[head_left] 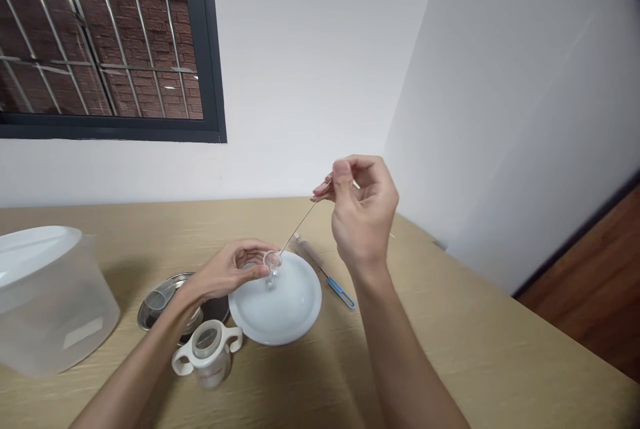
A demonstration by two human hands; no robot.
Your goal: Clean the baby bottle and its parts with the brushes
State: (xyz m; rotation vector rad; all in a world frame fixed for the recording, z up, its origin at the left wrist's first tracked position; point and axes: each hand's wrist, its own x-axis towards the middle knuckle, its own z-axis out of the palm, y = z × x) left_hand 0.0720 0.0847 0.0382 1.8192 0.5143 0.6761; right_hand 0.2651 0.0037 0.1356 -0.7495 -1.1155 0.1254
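Over the white plate, my left hand pinches a small clear piece with a round end. My right hand is raised higher, its fingers closed on a thin stick. The stick slants down to the left, and its lower end meets the clear piece. A white two-handled cup stands left of the plate. Behind it, partly hidden by my left forearm, lies a metal tray with a clear round part on it.
A large translucent container with a white lid stands at the far left. A brush with a blue handle lies right of the plate. The table meets a white wall behind, below a barred window.
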